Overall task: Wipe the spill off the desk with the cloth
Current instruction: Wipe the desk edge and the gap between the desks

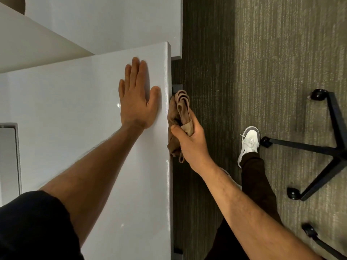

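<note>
So the person is standing right at the side of this glossy white desk [84,113]. The left hand [138,98] is pressed flat on the top near the edge, fingers stretched out and together, holding nothing. The right hand [189,141] is off the desk, just past the edge, with its fingers curled tight around a bunched-up tan cloth [178,117]. The cloth hangs in folds right against the desk's side edge, not on the top surface. Honestly I can't make out any spill on the top, just a couple of bright glints from the light.

Below that there's dark striped carpet [262,62], the person's white sneaker [248,143] planted on it, and the black wheeled chair base [330,147] just beside the foot. A grey framed cutout [16,156] sits at the far left of the desk.
</note>
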